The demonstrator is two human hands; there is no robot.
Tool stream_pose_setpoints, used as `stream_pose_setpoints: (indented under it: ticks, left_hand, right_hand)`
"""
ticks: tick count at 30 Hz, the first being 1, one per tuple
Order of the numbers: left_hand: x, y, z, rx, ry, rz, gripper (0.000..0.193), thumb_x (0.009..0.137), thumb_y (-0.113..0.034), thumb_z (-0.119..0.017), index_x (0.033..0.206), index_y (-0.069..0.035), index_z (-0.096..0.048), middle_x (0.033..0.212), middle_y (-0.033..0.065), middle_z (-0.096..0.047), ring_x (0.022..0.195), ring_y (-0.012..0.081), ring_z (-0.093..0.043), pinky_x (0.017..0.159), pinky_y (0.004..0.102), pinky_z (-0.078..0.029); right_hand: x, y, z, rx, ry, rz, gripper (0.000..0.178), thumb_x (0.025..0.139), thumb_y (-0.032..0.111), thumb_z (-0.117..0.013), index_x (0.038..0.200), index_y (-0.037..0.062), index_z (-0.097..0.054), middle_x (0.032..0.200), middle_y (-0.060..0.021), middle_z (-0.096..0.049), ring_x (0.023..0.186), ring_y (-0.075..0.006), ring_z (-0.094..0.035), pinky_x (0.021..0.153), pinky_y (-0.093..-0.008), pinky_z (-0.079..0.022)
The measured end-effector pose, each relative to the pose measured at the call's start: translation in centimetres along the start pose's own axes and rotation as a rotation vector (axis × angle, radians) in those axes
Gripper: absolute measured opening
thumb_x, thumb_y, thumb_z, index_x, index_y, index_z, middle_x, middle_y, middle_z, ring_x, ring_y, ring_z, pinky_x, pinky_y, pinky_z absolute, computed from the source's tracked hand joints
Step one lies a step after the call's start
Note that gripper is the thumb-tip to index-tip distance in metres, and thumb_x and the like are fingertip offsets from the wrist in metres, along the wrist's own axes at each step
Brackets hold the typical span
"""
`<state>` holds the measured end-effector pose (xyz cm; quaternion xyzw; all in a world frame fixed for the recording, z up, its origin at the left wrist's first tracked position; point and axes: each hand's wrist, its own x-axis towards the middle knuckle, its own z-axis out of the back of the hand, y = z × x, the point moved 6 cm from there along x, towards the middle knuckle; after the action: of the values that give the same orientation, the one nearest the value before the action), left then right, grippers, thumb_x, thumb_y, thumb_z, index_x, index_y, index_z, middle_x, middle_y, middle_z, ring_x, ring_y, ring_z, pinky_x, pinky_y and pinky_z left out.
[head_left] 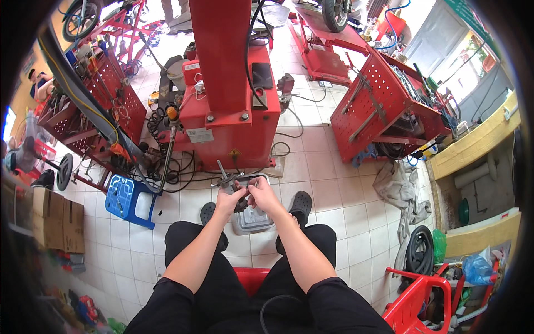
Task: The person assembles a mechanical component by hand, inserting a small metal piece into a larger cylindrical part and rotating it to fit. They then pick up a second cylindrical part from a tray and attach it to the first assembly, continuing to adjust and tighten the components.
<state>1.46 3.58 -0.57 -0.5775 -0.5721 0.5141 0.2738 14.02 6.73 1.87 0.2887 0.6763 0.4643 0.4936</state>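
Note:
Both hands meet in front of my knees around a small greasy metal part (241, 206), dark with a grey upper end; its exact kind is too small to tell. My left hand (227, 201) is closed round its left side, and a thin metal rod (221, 167) juts up beyond that hand. With fingers bent and pinched at the part's right side, my right hand (263, 196) touches it too. Below the hands a grey plastic tub (253, 224) stands on the tiles between my feet, partly hidden by the part and my wrists.
Straight ahead rises a red machine (222, 128) with a thick post, cables around its base. A blue plastic stool (130, 197) is at left, a red tool cart (384, 106) at right. Rags (409, 192), a black tyre (420, 247) and a red chair (425, 300) lie to the right.

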Motion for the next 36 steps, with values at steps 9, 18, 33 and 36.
stream_pose_setpoints:
  ticks: [9, 18, 33, 36]
  left_hand:
    - [0.0, 0.5, 0.2, -0.054, -0.024, 0.05, 0.026, 0.077, -0.008, -0.07, 0.096, -0.006, -0.053, 0.085, 0.0049, -0.061, 0.076, 0.0158, -0.062, 0.066, 0.0295, -0.05]
    - [-0.2, 0.1, -0.3, -0.066, 0.019, 0.008, 0.021, 0.078, -0.011, -0.068, 0.093, -0.009, -0.053, 0.084, -0.0003, -0.057, 0.073, 0.0107, -0.057, 0.063, 0.0273, -0.048]
    - [0.0, 0.6, 0.3, -0.081, -0.026, 0.089, 0.021, 0.079, -0.006, -0.064, 0.095, -0.008, -0.051, 0.082, 0.0025, -0.059, 0.068, 0.0119, -0.06, 0.057, 0.026, -0.05]
    - [-0.1, 0.4, 0.1, -0.11, -0.01, 0.118, 0.022, 0.079, -0.006, -0.064, 0.096, -0.008, -0.051, 0.082, 0.0021, -0.058, 0.07, 0.0114, -0.06, 0.057, 0.0254, -0.05]
  right_hand:
    - [-0.1, 0.7, 0.1, -0.01, -0.018, 0.11, 0.022, 0.089, 0.015, -0.053, 0.096, -0.0041, -0.058, 0.073, -0.0076, -0.06, 0.053, -0.0111, -0.056, 0.042, -0.0238, -0.042]
    - [0.2, 0.3, -0.3, -0.128, 0.054, 0.178, 0.023, 0.088, 0.009, -0.05, 0.107, 0.0013, -0.06, 0.08, -0.0017, -0.061, 0.057, -0.005, -0.052, 0.049, -0.0213, -0.043]
    - [0.2, 0.1, -0.6, -0.16, 0.066, 0.139, 0.021, 0.088, 0.006, -0.053, 0.106, -0.0037, -0.048, 0.077, -0.0099, -0.061, 0.056, -0.0107, -0.052, 0.05, -0.0256, -0.042]
    - [0.4, -0.2, -0.3, -0.133, 0.042, 0.138, 0.019, 0.087, 0.006, -0.054, 0.102, -0.0032, -0.048, 0.078, -0.0105, -0.061, 0.056, -0.0111, -0.052, 0.05, -0.0259, -0.042]
